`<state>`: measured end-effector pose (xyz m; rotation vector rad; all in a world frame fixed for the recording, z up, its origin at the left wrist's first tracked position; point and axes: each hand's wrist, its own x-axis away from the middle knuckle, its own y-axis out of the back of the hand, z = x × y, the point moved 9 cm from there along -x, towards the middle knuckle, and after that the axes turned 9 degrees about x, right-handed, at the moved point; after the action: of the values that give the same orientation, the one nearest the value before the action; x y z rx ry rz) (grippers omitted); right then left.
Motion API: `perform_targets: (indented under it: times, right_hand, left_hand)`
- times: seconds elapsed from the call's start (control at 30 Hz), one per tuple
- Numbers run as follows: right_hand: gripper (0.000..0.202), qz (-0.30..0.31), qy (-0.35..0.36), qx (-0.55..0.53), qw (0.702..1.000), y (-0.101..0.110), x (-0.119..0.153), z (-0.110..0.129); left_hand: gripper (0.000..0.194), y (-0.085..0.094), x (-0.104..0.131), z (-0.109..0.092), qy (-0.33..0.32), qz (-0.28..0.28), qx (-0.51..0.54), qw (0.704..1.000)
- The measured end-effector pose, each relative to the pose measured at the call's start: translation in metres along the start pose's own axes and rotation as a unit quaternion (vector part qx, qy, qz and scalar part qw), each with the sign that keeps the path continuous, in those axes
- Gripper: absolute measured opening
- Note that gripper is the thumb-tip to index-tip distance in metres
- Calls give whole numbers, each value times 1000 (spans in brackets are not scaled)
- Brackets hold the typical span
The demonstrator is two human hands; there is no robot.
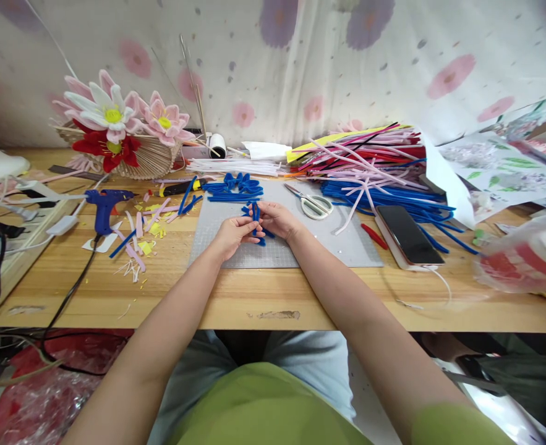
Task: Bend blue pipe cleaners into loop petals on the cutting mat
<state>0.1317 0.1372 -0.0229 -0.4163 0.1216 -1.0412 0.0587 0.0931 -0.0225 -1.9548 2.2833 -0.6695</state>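
Note:
Both my hands meet over the grey cutting mat (347, 244), pinching bent blue pipe cleaners (255, 213) between them. My left hand (234, 236) grips the piece from the near left, its fingers closed. On the far right side of the piece, my right hand (275, 219) is closed on it too. More blue ends stick out below and behind my fingers; the exact shape is partly hidden. Just beyond lie looped blue pipe cleaners (238, 187). White-handled scissors (316, 206) rest on the mat to the right of my right hand.
A blue glue gun (108, 207) and pipe cleaner scraps (138, 235) lie left, near a power strip (20, 247). Behind stands a basket (152, 159) with fuzzy flowers (112, 115). At right are bundled pipe cleaners (375, 154), a phone (409, 235) and a plastic-wrapped tub (527, 253).

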Motion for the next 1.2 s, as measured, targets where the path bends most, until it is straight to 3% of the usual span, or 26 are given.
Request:
perform_targets:
  times: [0.57, 0.77, 1.0, 1.2]
  right_hand:
    - [18, -69, 24, -30, 997, 6, -2, -1]
    - [19, -63, 31, -8, 998, 4, -3, 1]
    - [20, -48, 54, -15, 997, 2, 0, 5]
    - [17, -53, 23, -28, 998, 2, -1, 0]
  left_hand:
    - [10, -3, -4, 2, -14, -25, -29, 999]
    - [9, 5, -4, 1, -19, -46, -26, 998]
    - [10, 3, -3, 3, -12, -32, -32, 999]
    - [12, 0, -2, 3, -3, -20, -30, 999]
